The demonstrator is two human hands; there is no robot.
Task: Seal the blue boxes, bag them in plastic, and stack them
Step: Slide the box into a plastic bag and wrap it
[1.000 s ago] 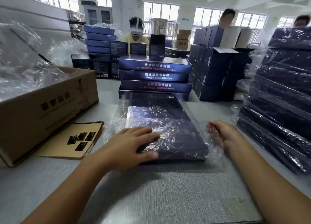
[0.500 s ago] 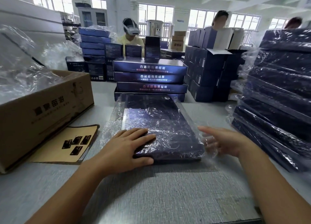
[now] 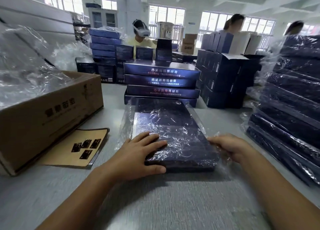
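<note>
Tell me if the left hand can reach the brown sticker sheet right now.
Probably yes: the left hand rests flat on the bagged box, and only bare table lies between it and the sticker sheet.

Dark blue box [image 3: 173, 136], clear plastic [image 3: 126, 124], brown carton [image 3: 43, 112]

We are counting one bagged blue box [image 3: 174, 131] lying flat, four unbagged blue boxes [image 3: 161, 81] stacked behind it, four dark stickers [image 3: 85, 154] on one brown card [image 3: 57, 158], one cardboard carton [image 3: 48, 119], and three people [image 3: 141, 41] at the back.
</note>
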